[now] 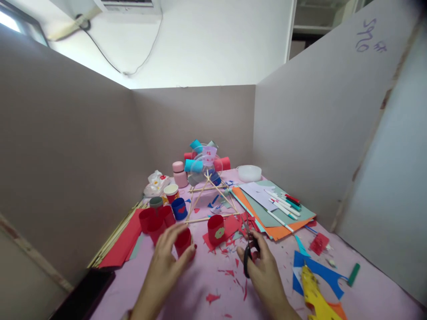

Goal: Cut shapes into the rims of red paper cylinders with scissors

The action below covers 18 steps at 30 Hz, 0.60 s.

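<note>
Look first at the left hand (168, 255): fingers and thumb curved and apart, around a red cup (182, 242) at the tips. Cannot tell for sure about a firm grip. Best to hold that cup softly and low, so as not to squash the rim. In the right hand (267, 262), see the scissors (248, 250), with fingers closed on the black handles and blades pointing up and away. Keep those points well away from the left fingers. Maybe put the scissors down before using both hands on the cup.

Just past the gap between both hands, spot the flower cup (213, 226), upright. Try not to bump it. Near the right fingers, find scraps (229, 272); push them aside for a flat spot. Left of the left fingers, leave the other cups (155, 230) standing. Right of the right fingers, watch for the glue gun (312, 289), maybe hot. Far past both hands, see the wheel (208, 156) above sticks (200, 220); reach gently there.
</note>
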### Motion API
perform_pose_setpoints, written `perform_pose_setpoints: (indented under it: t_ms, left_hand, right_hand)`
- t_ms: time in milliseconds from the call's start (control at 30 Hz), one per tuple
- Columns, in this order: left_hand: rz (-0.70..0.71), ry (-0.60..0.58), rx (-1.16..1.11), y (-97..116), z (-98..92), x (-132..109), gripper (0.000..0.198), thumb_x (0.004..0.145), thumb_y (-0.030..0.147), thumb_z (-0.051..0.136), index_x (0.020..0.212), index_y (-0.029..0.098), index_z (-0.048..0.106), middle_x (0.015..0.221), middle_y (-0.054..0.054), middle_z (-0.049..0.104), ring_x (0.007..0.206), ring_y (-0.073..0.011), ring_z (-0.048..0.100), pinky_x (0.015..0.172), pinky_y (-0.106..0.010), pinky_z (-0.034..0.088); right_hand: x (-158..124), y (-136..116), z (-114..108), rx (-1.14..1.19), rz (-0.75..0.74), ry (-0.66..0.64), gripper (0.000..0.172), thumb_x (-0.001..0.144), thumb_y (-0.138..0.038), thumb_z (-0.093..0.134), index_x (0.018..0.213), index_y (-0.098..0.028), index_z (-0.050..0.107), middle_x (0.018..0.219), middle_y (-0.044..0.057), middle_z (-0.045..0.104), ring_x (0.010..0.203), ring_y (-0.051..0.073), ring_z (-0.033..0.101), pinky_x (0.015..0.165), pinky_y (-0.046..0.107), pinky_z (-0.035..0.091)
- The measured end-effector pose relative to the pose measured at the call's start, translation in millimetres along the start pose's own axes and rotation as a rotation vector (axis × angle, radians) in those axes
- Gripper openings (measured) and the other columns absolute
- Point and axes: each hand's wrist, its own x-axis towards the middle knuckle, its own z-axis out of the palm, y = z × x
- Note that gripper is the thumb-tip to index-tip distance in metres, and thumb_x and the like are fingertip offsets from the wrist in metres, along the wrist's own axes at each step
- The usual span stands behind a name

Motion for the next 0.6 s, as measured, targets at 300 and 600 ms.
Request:
perform_pose_setpoints:
  t_ms: [300, 600]
  left_hand:
    - [-0.25, -0.119, -0.4, -38, -7.8, 20, 0.087, 0.064, 0.029, 0.076, 0.14, 0.015, 0.036, 0.141, -0.024, 0.047, 0.13, -0.0341, 0.043, 0.104, -0.046, 0.037]
    - [-0.454, -0.012, -0.842, -29, 19.3, 11, 0.085, 0.062, 0.038, 0.079, 0.136, 0.023, 0.04, 0.119, -0.014, 0.069, 0.101, -0.0298, 0.067, 0.085, -0.039, 0.054]
  right_hand:
    - [-10, 5, 10, 0.071, -0.004, -0.091, 0.04, 0.076, -0.03, 0.065, 0.112, -0.017, 0.056, 0.096, 0.007, 0.064, 0.081, 0.021, 0.06, 0.066, 0.028, 0.049]
    - [-18, 12, 27, 0.38, 0.206, -0.229, 0.038, 0.067, -0.033, 0.074, 0.099, -0.019, 0.059, 0.078, 0.002, 0.061, 0.069, 0.018, 0.059, 0.061, 0.028, 0.048]
